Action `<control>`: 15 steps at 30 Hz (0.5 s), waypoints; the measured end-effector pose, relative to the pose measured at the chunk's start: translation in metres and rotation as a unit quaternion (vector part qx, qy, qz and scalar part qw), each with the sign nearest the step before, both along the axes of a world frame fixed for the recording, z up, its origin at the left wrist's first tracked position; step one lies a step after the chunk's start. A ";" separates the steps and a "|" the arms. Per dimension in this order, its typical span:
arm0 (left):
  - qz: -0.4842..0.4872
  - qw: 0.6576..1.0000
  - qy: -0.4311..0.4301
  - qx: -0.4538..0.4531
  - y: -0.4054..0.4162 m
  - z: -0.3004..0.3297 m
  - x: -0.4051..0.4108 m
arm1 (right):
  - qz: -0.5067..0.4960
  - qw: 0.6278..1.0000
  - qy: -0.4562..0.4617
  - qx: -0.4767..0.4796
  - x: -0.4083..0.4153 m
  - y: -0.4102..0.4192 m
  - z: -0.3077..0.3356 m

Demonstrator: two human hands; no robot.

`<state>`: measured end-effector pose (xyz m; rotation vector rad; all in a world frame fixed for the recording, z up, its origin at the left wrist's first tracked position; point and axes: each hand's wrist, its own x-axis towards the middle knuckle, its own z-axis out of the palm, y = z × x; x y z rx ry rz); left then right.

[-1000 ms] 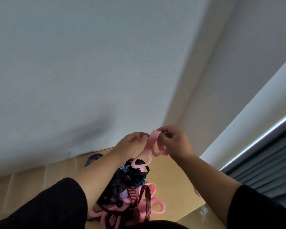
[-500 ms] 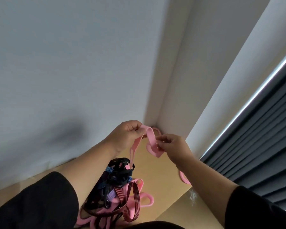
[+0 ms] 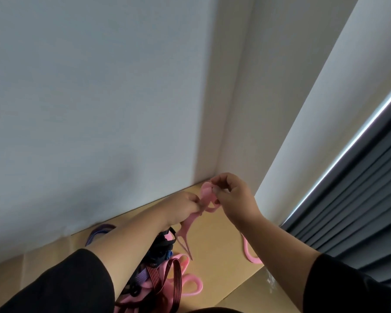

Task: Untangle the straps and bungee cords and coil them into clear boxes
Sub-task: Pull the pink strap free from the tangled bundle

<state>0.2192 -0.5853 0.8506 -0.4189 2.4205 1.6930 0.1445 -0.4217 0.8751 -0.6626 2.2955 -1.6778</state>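
Tan bench [image 3: 215,249] running into the wall corner, right edge dropping off just before the dark blinds. Tangle [image 3: 160,274] sitting on it at the near edge: black cord on top, dark red striped strap and pink band loops spilling out toward the right. Purple strap [image 3: 98,232] lying on the bench left of the tangle, close to the wall. Another pink band [image 3: 250,254] lying near the right edge, apart from the tangle. Fold lines showing across the bench surface at left.
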 end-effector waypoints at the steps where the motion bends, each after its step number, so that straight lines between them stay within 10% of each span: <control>1: 0.015 1.000 -0.011 0.001 0.000 0.000 -0.002 | 0.008 1.000 0.008 -0.004 -0.001 0.001 -0.001; 8: 0.065 0.998 0.025 0.006 0.011 -0.013 -0.009 | 0.099 0.993 0.056 0.014 -0.005 0.002 -0.018; 15: 0.061 0.957 0.056 0.278 0.023 -0.016 -0.007 | 0.116 0.992 0.036 0.035 -0.019 0.013 -0.031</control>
